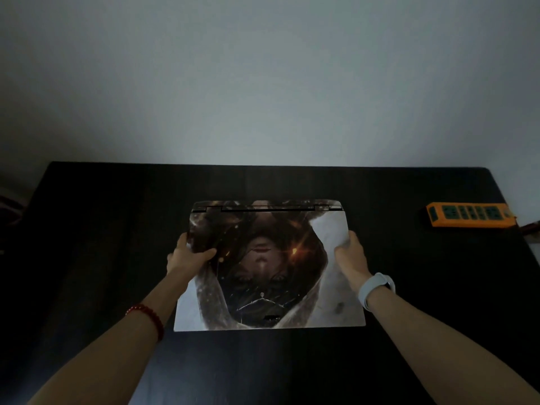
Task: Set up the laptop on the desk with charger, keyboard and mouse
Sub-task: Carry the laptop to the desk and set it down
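Observation:
A closed laptop (268,267) with a printed picture on its lid lies in the middle of the black desk (102,229), hinge side toward the wall. My left hand (187,255) grips its left edge, thumb on the lid. My right hand (349,252) grips its right edge, with a pale watch on that wrist. Whether the laptop rests flat on the desk or is slightly lifted, I cannot tell. No charger, keyboard or mouse is in view.
An orange power strip (469,214) with dark sockets lies at the desk's far right, with a cable running off the right edge. A plain pale wall stands behind the desk. The room is dim.

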A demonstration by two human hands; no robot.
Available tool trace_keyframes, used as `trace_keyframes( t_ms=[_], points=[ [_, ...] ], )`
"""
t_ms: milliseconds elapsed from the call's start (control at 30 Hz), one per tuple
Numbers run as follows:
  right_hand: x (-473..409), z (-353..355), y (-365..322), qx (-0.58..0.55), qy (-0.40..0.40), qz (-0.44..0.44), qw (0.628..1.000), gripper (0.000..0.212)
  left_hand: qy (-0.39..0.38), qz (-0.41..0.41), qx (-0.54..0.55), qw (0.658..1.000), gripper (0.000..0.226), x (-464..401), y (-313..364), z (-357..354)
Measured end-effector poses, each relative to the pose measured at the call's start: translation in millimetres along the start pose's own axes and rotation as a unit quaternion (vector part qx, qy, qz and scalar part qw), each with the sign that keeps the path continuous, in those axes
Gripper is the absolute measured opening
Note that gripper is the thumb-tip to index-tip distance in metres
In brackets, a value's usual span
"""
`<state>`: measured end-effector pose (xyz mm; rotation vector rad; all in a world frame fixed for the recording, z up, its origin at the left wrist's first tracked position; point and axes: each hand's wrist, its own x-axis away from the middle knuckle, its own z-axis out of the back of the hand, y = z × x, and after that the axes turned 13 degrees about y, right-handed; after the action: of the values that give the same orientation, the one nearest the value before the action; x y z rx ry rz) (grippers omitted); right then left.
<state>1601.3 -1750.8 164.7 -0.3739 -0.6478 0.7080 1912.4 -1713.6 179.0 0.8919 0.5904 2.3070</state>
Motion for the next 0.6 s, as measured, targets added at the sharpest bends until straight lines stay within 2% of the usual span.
trace_keyframes(
  t_ms=[267, 433, 600],
  points=[
    [1.9, -3.7, -11.3, 0.061, -0.013, -0.006, 0.998, 0.061, -0.01, 0.001, -0.056, 0.998, 0.088, -1.0, 3.4, -2.3],
    [7.2, -3.1, -12.2, 0.091, -0.016, -0.004, 0.996, 0.084, -0.01, -0.015, -0.188, 0.982, 0.113, 0.8, 6.3, -4.5],
    [24.3, -1.2, -10.1, 0.164, -0.031, 0.083, 0.983, 0.101, 0.018, -0.07, -0.27, 0.96, 0.131, 9.7, -4.9, -18.1]
  ],
)
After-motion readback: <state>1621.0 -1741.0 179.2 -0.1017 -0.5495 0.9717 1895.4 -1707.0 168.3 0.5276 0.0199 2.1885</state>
